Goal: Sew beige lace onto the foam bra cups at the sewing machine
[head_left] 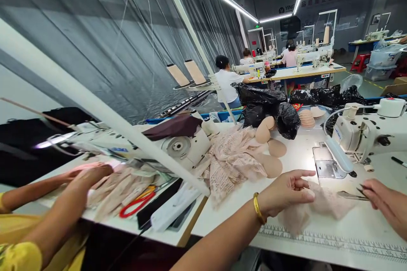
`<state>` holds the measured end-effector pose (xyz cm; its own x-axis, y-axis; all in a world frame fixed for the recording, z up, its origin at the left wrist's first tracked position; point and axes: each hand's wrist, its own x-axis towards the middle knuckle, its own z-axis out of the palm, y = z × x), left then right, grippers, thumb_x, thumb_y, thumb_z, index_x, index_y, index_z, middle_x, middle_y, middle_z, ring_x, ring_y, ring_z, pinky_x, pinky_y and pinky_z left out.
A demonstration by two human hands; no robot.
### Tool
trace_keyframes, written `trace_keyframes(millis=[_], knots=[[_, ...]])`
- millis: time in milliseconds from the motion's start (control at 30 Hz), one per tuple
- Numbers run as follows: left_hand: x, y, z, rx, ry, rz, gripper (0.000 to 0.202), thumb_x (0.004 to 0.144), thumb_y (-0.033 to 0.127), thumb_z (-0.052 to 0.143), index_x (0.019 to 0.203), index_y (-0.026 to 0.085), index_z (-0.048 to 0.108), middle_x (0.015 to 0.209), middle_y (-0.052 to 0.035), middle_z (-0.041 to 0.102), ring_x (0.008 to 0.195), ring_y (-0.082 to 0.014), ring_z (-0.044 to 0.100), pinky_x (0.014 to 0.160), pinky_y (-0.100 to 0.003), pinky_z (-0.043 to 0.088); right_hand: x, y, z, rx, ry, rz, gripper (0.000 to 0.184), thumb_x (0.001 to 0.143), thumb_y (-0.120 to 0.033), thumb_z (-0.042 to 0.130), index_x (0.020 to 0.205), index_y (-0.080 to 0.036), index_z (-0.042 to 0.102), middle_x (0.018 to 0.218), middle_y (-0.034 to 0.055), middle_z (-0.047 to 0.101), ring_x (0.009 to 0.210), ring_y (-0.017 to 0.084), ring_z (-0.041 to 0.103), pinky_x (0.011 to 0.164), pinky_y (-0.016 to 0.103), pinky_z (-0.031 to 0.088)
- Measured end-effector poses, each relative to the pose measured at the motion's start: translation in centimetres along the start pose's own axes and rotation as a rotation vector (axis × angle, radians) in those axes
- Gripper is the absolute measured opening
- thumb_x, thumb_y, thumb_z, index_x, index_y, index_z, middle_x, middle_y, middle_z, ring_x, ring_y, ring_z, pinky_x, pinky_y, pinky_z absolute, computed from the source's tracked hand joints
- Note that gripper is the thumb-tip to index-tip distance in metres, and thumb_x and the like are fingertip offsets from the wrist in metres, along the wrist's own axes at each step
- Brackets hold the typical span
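Note:
My left hand, with a gold bracelet on the wrist, is over the white sewing table. Its index finger points out and the thumb is apart from it; the other fingers curl. Just under and beside it lies a sheer pale pink fabric piece, blurred, with no clear grip on it. At the right edge, my right hand pinches a slim pointed metal tool, perhaps thread snips, its tip toward the fabric. Behind both hands stands a white sewing machine with a lit metal plate.
Lace fabric and beige oval pads lie left of the machine, near black plastic bags. A printed ruler runs along the front edge. At left, a co-worker's hands handle fabric near red-handled scissors. A white pole slants between.

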<state>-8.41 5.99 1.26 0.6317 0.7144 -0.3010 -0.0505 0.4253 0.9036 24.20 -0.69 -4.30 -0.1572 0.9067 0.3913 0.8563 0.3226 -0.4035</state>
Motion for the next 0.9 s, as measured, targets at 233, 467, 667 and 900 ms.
trace_keyframes(millis=[233, 467, 667, 900], knots=[[0.3, -0.4, 2.0, 0.18, -0.078, 0.066, 0.092, 0.064, 0.014, 0.089, 0.15, 0.025, 0.058, 0.091, 0.0019, 0.058, 0.074, -0.006, 0.047, 0.072, -0.02, 0.038, -0.1, -10.0, 0.2, -0.04, -0.018, -0.29, 0.016, 0.108, -0.034, 0.044, 0.106, -0.029, 0.059, 0.089, 0.0048, 0.075, 0.072, 0.022, 0.073, 0.062, 0.03, 0.054], [-0.3, -0.5, 3.1, 0.223, -0.108, 0.098, 0.092, 0.069, 0.014, 0.083, 0.155, 0.027, 0.052, 0.093, 0.0001, 0.062, 0.077, -0.0095, 0.049, 0.075, -0.024, 0.039, 1.3, -11.0, 1.6, -0.375, 0.012, -0.407, 0.03, 0.083, 0.002, 0.042, 0.095, -0.024, 0.052, 0.072, 0.0017, 0.061, 0.063, 0.022, 0.062, 0.063, 0.033, 0.042], [-0.4, -0.8, 3.2, 0.269, -0.103, 0.121, 0.089, 0.072, 0.018, 0.085, 0.154, 0.025, 0.052, 0.089, 0.0006, 0.062, 0.079, -0.0117, 0.052, 0.08, -0.027, 0.041, 1.2, -11.5, 2.3, -0.401, 0.042, -0.441, 0.03, 0.081, 0.003, 0.04, 0.092, -0.024, 0.048, 0.072, 0.0032, 0.06, 0.059, 0.025, 0.06, 0.059, 0.036, 0.039], [-2.0, 1.2, 0.1, 0.479, -0.053, 0.132, 0.082, 0.077, 0.026, 0.08, 0.154, 0.023, 0.051, 0.128, -0.0139, 0.073, 0.079, -0.0139, 0.059, 0.074, -0.027, 0.046, -0.9, -5.4, 0.2, -0.21, -0.039, -0.04, 0.027, 0.107, -0.049, 0.041, 0.096, -0.029, 0.055, 0.076, 0.0023, 0.072, 0.061, 0.025, 0.07, 0.053, 0.033, 0.042]])
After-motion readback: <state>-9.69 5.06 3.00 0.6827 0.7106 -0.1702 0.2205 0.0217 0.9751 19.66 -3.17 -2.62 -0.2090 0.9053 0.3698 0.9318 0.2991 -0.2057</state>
